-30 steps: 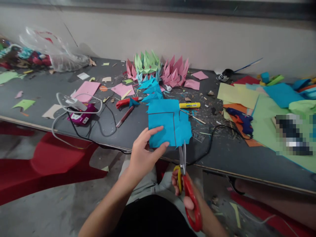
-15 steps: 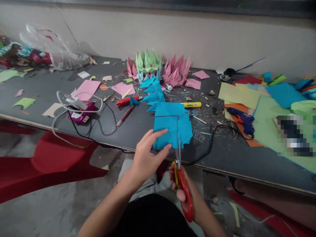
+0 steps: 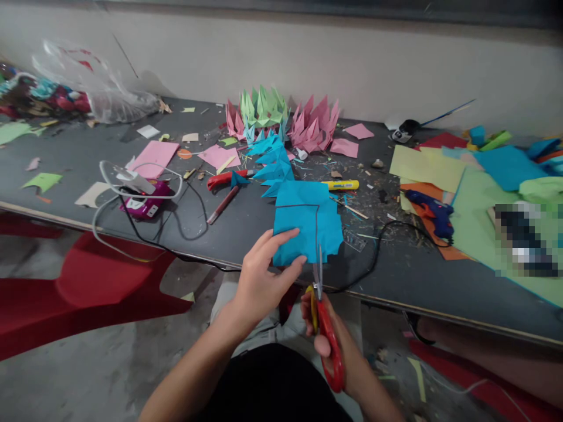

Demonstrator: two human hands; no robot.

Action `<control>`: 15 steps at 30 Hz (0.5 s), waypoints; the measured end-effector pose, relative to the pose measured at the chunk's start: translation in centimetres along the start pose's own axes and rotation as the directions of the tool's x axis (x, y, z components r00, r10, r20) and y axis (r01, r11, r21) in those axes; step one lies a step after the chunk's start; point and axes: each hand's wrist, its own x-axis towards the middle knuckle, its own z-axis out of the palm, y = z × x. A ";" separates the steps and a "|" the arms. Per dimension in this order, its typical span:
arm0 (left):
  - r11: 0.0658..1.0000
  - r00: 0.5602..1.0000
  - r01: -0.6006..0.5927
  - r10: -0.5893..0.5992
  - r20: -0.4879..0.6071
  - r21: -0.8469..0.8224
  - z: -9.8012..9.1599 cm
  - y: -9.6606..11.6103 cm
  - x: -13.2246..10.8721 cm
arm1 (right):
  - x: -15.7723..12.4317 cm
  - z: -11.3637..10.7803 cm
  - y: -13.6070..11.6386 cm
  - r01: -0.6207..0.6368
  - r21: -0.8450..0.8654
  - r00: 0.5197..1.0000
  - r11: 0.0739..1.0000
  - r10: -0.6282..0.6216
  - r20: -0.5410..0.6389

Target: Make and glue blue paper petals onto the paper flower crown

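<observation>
A sheet of blue paper [image 3: 294, 220] with a dark drawn line extends over the table's front edge. My left hand [image 3: 264, 272] grips its lower left corner, with the thumb and a finger on top; the other fingers are partly hidden. My right hand [image 3: 336, 340] is wrapped round the scissors [image 3: 328, 337], which have one red and one yellow handle. Their blades are slightly apart at the paper's lower edge, near the drawn line. Just behind the sheet lie folded blue paper spikes [image 3: 272, 161].
Pink folded-paper spikes [image 3: 316, 126] and green ones [image 3: 264, 108] stand near the wall. A yellow tube [image 3: 343, 185], a red-handled tool [image 3: 226, 177] and a blue glue gun [image 3: 428, 214] lie about. Cables run from a purple power strip [image 3: 152, 199]. A red chair [image 3: 109, 281] stands left.
Almost nothing differs. The scissors and both hands keep nearly the same place at the paper's lower edge, and the view has shifted very slightly.
</observation>
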 end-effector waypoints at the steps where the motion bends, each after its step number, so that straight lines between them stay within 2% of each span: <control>1: 1.000 1.000 -0.003 0.003 -0.003 0.001 0.0 0.0 0.0 | 0.1 -0.1 0.1 0.016 -0.006 1.000 1.000 -0.016 0.000; 5: 1.000 1.000 0.002 -0.002 -0.012 0.015 0.0 0.0 0.1 | 0.5 -0.6 0.7 0.097 -0.055 0.995 0.994 -0.096 0.005; 9: 1.000 1.000 0.005 -0.005 -0.003 0.004 -0.1 0.0 0.0 | 0.8 -1.0 0.9 0.091 -0.072 0.995 0.993 -0.087 0.053; 15: 1.000 1.000 0.019 -0.019 0.001 -0.014 0.0 0.0 -0.1 | 0.4 -0.6 0.2 0.097 -0.095 0.995 0.991 -0.096 0.016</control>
